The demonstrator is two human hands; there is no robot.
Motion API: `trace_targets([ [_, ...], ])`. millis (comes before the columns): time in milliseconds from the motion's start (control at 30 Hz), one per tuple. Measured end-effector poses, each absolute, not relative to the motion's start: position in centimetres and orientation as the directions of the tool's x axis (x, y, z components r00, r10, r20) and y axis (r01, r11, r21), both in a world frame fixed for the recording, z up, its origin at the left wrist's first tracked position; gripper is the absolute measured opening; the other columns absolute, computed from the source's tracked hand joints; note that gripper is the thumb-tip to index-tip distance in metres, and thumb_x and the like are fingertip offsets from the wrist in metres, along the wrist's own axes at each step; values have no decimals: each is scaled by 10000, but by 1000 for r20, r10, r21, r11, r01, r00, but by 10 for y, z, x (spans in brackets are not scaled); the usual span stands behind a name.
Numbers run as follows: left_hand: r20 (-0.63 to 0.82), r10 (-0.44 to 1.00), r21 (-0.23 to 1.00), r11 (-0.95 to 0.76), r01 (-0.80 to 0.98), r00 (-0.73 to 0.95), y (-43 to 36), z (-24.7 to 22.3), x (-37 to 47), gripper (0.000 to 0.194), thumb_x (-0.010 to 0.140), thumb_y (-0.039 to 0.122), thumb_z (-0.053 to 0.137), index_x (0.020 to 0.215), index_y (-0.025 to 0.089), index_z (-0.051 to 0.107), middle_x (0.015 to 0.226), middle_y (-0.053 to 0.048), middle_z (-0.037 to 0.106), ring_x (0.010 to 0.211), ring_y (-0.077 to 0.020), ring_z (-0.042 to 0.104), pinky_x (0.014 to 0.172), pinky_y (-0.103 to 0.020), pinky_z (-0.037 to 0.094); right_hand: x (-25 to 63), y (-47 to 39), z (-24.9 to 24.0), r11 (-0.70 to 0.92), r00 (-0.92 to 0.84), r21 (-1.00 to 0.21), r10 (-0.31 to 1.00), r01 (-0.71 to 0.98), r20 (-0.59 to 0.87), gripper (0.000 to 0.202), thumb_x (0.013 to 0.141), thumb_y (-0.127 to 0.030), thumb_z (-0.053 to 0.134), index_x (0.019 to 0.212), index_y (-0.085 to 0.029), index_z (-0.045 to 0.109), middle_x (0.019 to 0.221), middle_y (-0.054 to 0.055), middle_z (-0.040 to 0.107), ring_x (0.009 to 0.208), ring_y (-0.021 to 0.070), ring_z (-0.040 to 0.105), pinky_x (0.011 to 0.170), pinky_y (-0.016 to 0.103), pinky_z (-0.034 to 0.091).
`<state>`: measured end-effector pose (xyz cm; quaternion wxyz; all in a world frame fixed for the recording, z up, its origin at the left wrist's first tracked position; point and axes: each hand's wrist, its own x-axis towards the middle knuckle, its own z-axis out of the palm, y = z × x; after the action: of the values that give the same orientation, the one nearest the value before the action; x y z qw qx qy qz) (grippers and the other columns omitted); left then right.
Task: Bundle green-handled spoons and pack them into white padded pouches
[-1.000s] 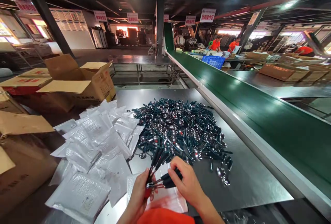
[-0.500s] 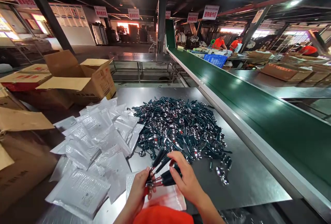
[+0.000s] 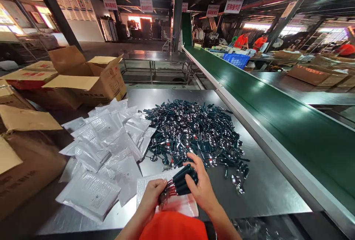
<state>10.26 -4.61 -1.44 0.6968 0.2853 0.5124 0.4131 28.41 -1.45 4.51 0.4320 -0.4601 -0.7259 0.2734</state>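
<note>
A bunch of spoons with dark green handles (image 3: pixel 181 180) is between my hands, low over the table. My left hand (image 3: pixel 151 195) is closed round their metal end, thumb on top; the bowls are mostly hidden by it. Around the handle ends curls my right hand (image 3: pixel 203 188), thumb on the near side and fingers on the far side. Beneath the bunch lies a white padded mailer (image 3: pixel 144 184), partly covered by my hands and orange clothing. Just beyond it is a large heap of loose spoons (image 3: pixel 194 132), similar dark handles and shiny bowls mixed together.
Several white padded mailers (image 3: pixel 97 158) are piled on the metal table (image 3: pixel 266 192) at left. Open cardboard boxes (image 3: pixel 85 84) stand beyond them. A green conveyor belt (image 3: pixel 266 99) slopes along the right side. People in orange work farther back near a blue basket (image 3: pixel 235 60).
The spoon handles, spread apart earlier, now lie closer together in one bunch. My right hand has come round their ends. The camera view has shifted slightly.
</note>
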Motion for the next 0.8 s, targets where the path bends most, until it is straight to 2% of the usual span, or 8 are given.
trace_targets([
  [67,-504,850,807,527,-266,153,-47,-14,103,555,627,682,701,658,136,611,490,-8,584,327,-77,429,304,-187,213,287,-14,47,430,-340,-800,891,419,302,273,915,-218,467,1176,-237,545,1092,70,624,954,181,621,832,303,487],
  [133,-519,842,802,539,-257,148,-49,-11,106,568,593,697,710,675,145,606,481,2,575,316,-79,418,302,-195,217,289,-14,48,433,-358,-797,887,421,292,126,924,-266,498,927,-227,618,867,31,632,829,171,611,747,278,475],
  [200,-512,850,809,526,-263,123,-51,-8,109,582,609,730,669,611,158,562,455,6,549,316,-81,418,308,-202,229,290,-13,48,406,-310,-811,905,421,292,186,928,-295,503,791,-218,603,768,17,609,750,164,593,693,270,460],
  [433,-551,831,818,555,-150,71,-44,-10,103,676,606,805,585,594,129,590,428,-8,533,311,-82,411,303,-196,196,288,-18,38,196,-276,-882,958,429,79,167,783,-296,620,923,-213,660,929,39,673,867,202,632,795,316,500],
  [500,-570,817,804,576,-147,90,-40,-12,101,698,626,810,556,673,117,624,479,-17,565,331,-92,443,304,-190,201,284,-22,30,69,-199,-927,980,369,-6,153,742,-324,655,836,-207,682,895,40,666,842,204,629,728,300,518],
  [600,-593,792,783,609,-125,148,-34,-15,102,736,680,825,469,798,117,634,564,-19,586,377,-101,483,325,-189,267,287,-24,8,-252,-9,-954,966,160,-257,227,659,-403,716,744,-195,690,808,36,661,705,201,623,475,249,476],
  [700,-564,793,824,525,212,230,-23,-27,106,754,869,715,140,1078,144,586,727,-41,641,513,-143,600,429,-232,436,310,-23,-18,-441,119,-897,892,16,-436,326,597,-476,736,726,-186,662,625,0,610,479,169,544,319,246,371],
  [800,-437,848,713,124,690,300,-10,-49,114,622,970,441,52,1143,140,569,951,-108,668,740,-204,680,588,-301,513,349,-26,-40,-514,271,-855,815,-72,-512,370,560,-505,737,738,-197,632,594,-16,591,459,162,529,312,250,374],
])
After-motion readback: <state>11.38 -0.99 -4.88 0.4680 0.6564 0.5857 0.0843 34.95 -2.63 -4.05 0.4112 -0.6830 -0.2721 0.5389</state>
